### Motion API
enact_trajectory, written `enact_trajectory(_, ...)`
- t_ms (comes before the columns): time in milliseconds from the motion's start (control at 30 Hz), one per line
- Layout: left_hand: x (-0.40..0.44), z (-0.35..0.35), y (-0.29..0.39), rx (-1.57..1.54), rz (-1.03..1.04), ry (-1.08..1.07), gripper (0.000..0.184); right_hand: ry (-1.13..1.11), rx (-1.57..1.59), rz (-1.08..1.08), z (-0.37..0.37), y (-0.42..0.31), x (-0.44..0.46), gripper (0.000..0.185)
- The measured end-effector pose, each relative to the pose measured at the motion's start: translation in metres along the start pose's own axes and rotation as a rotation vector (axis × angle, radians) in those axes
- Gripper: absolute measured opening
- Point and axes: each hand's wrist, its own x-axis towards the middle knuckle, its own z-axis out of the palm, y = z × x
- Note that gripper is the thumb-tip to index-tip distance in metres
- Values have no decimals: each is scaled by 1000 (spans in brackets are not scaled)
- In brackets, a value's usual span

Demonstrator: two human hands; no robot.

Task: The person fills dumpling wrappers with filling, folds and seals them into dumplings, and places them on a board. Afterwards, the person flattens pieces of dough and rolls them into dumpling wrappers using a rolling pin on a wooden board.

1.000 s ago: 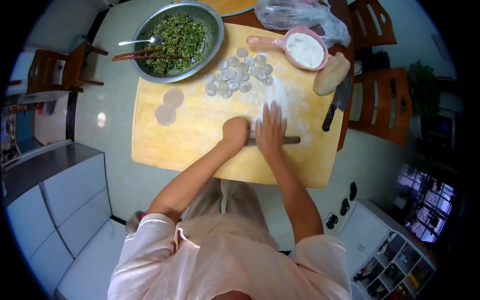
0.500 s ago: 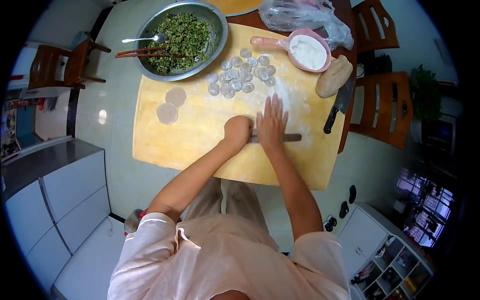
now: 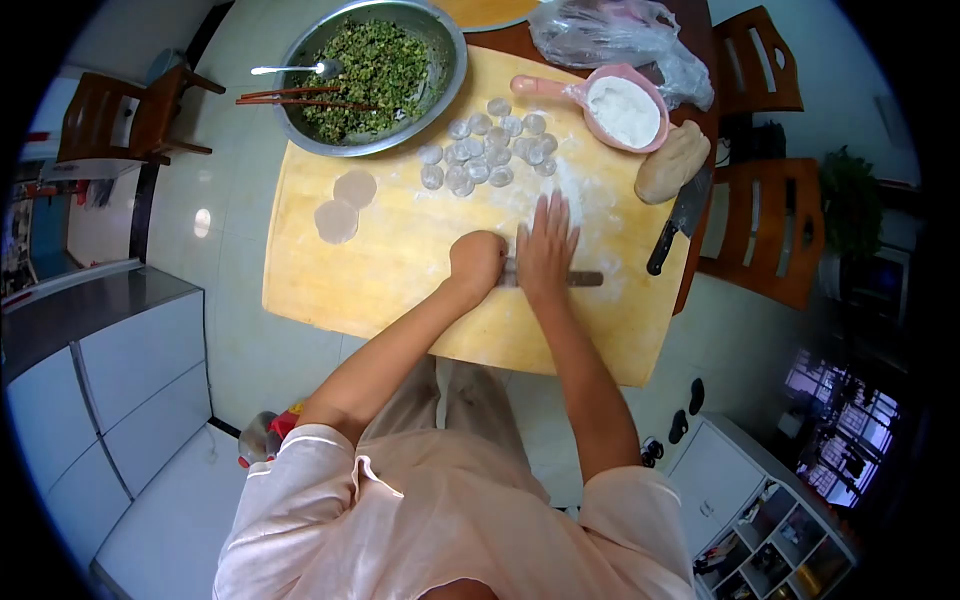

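1. rolling pin [image 3: 587, 279] lies on the board [image 3: 370, 290], under the flat, open right hand [image 3: 545, 255].
2. left hand [image 3: 477, 262] curls closed by one end — contents hidden.
3. rolling pin seems stiff, light — best pressed mid-length.

Rolling pin [image 3: 586, 279]: here we have it, a slender, dark brown stick lying crosswise near the middle of the board [image 3: 390, 270], its right end poking out in plain sight.
Pin's middle: under the spread right hand [image 3: 544, 255], folks, so part of it is hidden from us.
Pin's left stretch: greyish, running up to the closed left hand [image 3: 477, 262]; what sits beneath there, we can't tell.
Small dough discs [image 3: 500, 176]: we see a pale cluster beyond the hands, many touching or overlapping.
Flat dough rounds [image 3: 337, 222]: two, thin, wider, off to our left, edges meeting.
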Motion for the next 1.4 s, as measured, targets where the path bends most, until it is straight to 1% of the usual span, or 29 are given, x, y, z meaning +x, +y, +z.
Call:
enact_trajectory(33,1,-1,0,-8,3,-8,16,-14,2,7,-3,2,-13,61)
enact_trajectory(67,-3,1,-3,-101,-6,56,6,-17,17,-32,-5,7,-39,60)
enact_trajectory(133,-4,20,-31,-418,-132,26,6,-59,-13,-62,-9,15,-84,60)
enact_trajectory(167,-5,24,-42,-576,-195,14,6,-75,-30,-72,-11,17,-93,60)
enact_trajectory(200,-6,22,-47,-661,-255,-59,8,-74,-31,-81,-12,17,-89,60)
enact_trajectory(300,-12,15,-41,-631,-136,-104,10,-42,-22,-79,-10,10,-50,59)
enact_trajectory(333,-14,-1,-16,-380,-59,24,7,-13,-10,-61,-7,7,-32,59)
enact_trajectory(433,-1,-4,1,48,74,49,7,24,-11,-22,3,3,4,58)
enact_trajectory(467,2,-7,4,72,46,-12,11,34,-18,-13,3,3,9,58)
enact_trajectory(500,3,-11,4,63,37,-15,10,20,-2,-21,0,3,3,58)
enact_trajectory(567,-1,-15,2,37,15,-29,9,-17,25,-37,-7,8,-41,59)
enact_trajectory(633,-7,-6,-9,-237,-79,46,7,-36,-6,-101,-11,19,-91,60)
enact_trajectory(667,-9,0,-17,-376,-129,86,7,-64,-13,-96,-19,18,-104,60)
enact_trajectory(767,-9,17,-49,-806,-329,-202,13,-47,-24,-106,-11,20,-95,59)
enact_trajectory(800,-11,22,-52,-713,-246,-190,19,-32,-33,-100,-9,18,-81,58)
enact_trajectory(900,-15,-11,-1,-205,30,47,19,9,-33,-59,-4,6,-17,56)
enact_trajectory(933,-9,-5,2,-34,80,80,16,22,-27,-40,-3,3,-1,56)
enact_trajectory(1033,5,0,6,183,28,-77,15,17,-3,-35,-2,4,-9,56)
enact_trajectory(1067,3,-3,3,119,42,-51,10,-2,1,-49,-8,6,-32,56)
enact_trajectory(1167,-6,2,-19,-237,-57,104,8,-65,-26,-82,-22,16,-96,58)
enact_trajectory(1200,-8,5,-30,-407,-150,63,6,-84,-38,-94,-24,18,-105,58)
enact_trajectory(1300,-14,14,-52,-781,-317,-204,9,-63,-8,-91,-14,18,-91,58)
enact_trajectory(1333,-16,13,-47,-622,-172,-131,11,-53,1,-79,-15,15,-76,57)
enact_trajectory(1367,-17,13,-42,-457,-112,-76,11,-47,13,-65,-12,11,-54,55)
enact_trajectory(1400,-17,-4,-17,-289,-50,-22,11,-39,26,-50,-9,7,-33,54)
